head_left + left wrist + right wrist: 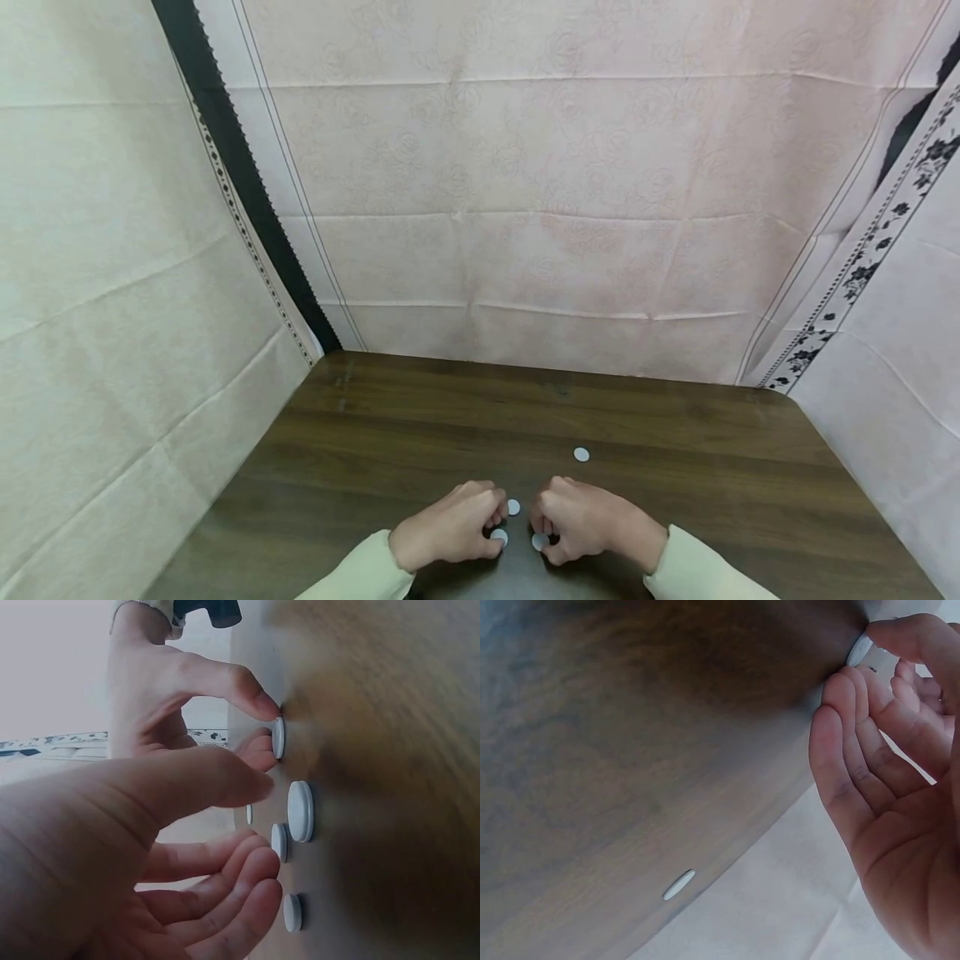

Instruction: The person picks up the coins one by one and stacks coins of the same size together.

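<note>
Several small white discs lie on the brown wooden table. My left hand (456, 525) bends its thumb and fingers around one white disc (301, 811); a narrow gap shows between its fingertips and that disc. A second disc (279, 842) lies just beyond those fingers, and a third (293, 913) beside them, hidden by the hand in the head view. My right hand (581, 518) faces the left one, fingers curled. Between its thumb and fingertips it pinches another disc (860, 649) by the rim, at the tabletop.
Farther back on the table (420, 408) lies a lone white disc (582, 454). Pale cloth (540, 183) hangs behind the table, with more cloth along the left and right sides. A dark strip (247, 167) shows between the left and back cloths.
</note>
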Motion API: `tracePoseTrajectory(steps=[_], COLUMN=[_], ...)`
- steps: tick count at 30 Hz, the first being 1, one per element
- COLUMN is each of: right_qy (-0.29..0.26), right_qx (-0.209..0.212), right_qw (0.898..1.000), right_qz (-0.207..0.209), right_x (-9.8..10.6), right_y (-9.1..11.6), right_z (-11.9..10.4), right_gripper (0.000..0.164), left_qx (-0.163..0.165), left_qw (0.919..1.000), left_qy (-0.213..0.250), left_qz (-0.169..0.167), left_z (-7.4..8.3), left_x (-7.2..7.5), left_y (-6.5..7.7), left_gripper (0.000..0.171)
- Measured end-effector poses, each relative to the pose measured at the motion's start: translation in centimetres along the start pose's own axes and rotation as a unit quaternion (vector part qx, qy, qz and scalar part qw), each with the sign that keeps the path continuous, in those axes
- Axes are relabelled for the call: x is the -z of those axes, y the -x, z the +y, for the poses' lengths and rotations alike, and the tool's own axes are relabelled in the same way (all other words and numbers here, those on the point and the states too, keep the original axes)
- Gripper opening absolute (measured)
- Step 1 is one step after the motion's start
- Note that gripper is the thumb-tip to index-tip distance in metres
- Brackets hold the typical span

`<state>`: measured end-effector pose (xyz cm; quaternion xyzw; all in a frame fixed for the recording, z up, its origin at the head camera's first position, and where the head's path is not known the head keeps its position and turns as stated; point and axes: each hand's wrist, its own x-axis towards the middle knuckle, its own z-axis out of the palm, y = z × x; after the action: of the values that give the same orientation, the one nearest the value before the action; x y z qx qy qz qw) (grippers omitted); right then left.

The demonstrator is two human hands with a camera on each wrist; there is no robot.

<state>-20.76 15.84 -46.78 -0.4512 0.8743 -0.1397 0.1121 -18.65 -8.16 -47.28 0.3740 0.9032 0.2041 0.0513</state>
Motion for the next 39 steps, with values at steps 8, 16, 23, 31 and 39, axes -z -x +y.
tracePoseTrajectory(steps=[8,16,23,31,39], right_qy=[-0.018,-0.029,-0.023,-0.017,-0.018], right_qx=[0.000,-0.008,0.017,0.034,0.041], right_qw=[1.000,0.999,0.998,0.997,0.996], right_qz=[0.022,0.030,0.052,0.070,0.077], right_x=[-0.4,-0.5,-0.9,-1.1,-1.2], right_y=[0.3,0.5,0.7,1.1,1.3], right_z=[0.2,0.4,0.9,1.0,1.0], right_gripper=[0.009,0.011,0.021,0.023,0.025], left_qx=[-0.018,-0.040,-0.041,-0.031,-0.025], left_qw=[0.9998,0.9991,0.9989,0.9990,0.9984], left_qy=[0.005,-0.017,-0.023,-0.014,-0.017], left_qz=[-0.004,0.000,-0.005,-0.027,-0.047], left_z=[0.4,1.0,1.4,1.7,2.2], left_x=[-0.3,-0.9,-1.4,-1.7,-2.1], left_y=[-1.0,-1.8,-2.3,-3.0,-3.5], left_gripper=[0.022,0.022,0.022,0.018,0.020])
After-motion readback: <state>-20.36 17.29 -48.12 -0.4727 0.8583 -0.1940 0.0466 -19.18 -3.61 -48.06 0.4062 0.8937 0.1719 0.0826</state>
